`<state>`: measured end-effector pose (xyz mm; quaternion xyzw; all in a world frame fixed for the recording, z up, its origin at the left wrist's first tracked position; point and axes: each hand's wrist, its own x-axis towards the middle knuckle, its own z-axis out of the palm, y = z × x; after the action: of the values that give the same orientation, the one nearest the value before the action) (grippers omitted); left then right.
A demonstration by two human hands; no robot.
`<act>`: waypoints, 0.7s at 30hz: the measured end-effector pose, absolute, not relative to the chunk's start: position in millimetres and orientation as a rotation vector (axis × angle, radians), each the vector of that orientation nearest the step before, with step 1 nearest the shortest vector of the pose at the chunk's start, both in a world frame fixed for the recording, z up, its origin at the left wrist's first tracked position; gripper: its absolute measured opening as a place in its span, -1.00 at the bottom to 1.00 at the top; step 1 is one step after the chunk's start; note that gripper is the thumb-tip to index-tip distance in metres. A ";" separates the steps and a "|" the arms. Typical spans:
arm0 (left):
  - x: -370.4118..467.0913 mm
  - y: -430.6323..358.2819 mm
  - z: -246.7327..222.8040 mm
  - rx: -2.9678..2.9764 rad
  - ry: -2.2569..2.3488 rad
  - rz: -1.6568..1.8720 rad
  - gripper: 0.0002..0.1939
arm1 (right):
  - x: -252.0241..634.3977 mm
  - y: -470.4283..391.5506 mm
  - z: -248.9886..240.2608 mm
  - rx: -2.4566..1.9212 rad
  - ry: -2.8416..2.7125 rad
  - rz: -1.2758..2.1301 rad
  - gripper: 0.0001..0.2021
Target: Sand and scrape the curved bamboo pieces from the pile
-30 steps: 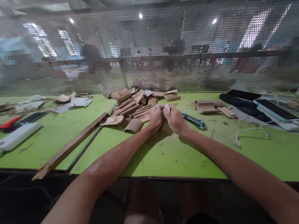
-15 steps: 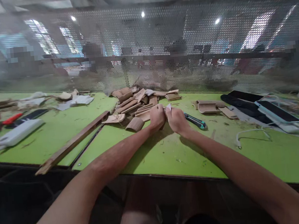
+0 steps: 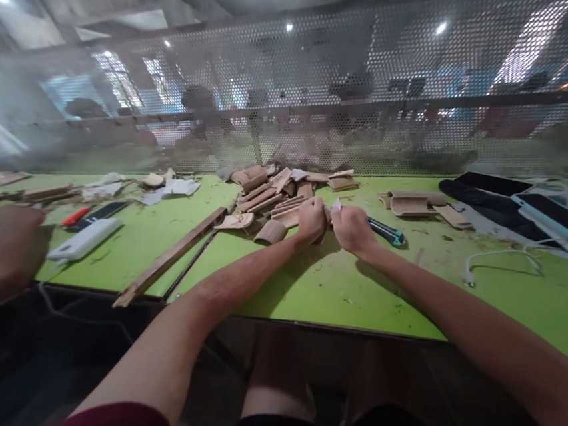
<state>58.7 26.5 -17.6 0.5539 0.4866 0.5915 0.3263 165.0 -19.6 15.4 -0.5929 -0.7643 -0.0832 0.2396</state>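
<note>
My left hand is closed round a small brown piece that shows just below its fingers, beside the pile of bamboo pieces. Close on its right, my right hand is closed too, with a bit of white material sticking out at its thumb; the rest of what it grips is hidden. A teal and black utility knife lies on the green table just right of my right hand. A curved bamboo piece lies left of my left hand.
A long wooden strip lies at the left, near a white power bank and a red-handled tool. Another person's hand is at the far left. Phones, a cable and more bamboo lie right. Perforated mesh stands behind.
The view has turned left, so the table's things appear farther right and more of the other person's hands and arm shows. My hands remain close together with nearly the same grip.
</note>
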 end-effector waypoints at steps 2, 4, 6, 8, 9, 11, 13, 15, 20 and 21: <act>58.2 26.0 -18.7 1.493 1.302 1.579 -0.60 | 163.0 -21.0 17.9 -1.661 -2.111 -0.198 -0.45; 57.6 26.4 -20.4 1.492 1.297 1.587 -0.61 | 161.5 -22.7 20.2 -1.674 -2.130 -0.198 -0.46; 57.0 27.3 -21.9 1.480 1.275 1.595 -0.62 | 161.2 -25.9 21.8 -1.654 -2.156 -0.232 -0.45; 56.7 27.5 -22.4 1.481 1.256 1.610 -0.61 | 161.4 -28.6 22.5 -1.651 -2.184 -0.269 -0.45; 56.5 26.9 -22.1 1.484 1.255 1.618 -0.60 | 161.1 -29.1 22.8 -1.663 -2.191 -0.282 -0.45; 56.2 24.6 -20.5 1.486 1.263 1.633 -0.59 | 159.7 -28.3 23.4 -1.697 -2.190 -0.294 -0.46; 55.7 21.3 -17.9 1.488 1.252 1.638 -0.57 | 157.7 -27.5 24.7 -1.699 -2.189 -0.306 -0.46; 55.5 19.2 -15.8 1.480 1.214 1.656 -0.56 | 156.8 -29.0 27.6 -1.653 -2.225 -0.365 -0.48; 57.6 23.7 -17.2 1.450 1.188 1.635 -0.56 | 159.8 -34.5 37.3 -1.696 -2.293 -0.421 -0.51; 58.0 24.4 -17.8 1.452 1.184 1.624 -0.57 | 160.1 -34.8 38.2 -1.713 -2.294 -0.411 -0.51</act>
<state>58.0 24.4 -17.8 0.5539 0.4516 0.6193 0.3251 160.1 -34.8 38.2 -0.5877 -0.7869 -0.1411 0.1242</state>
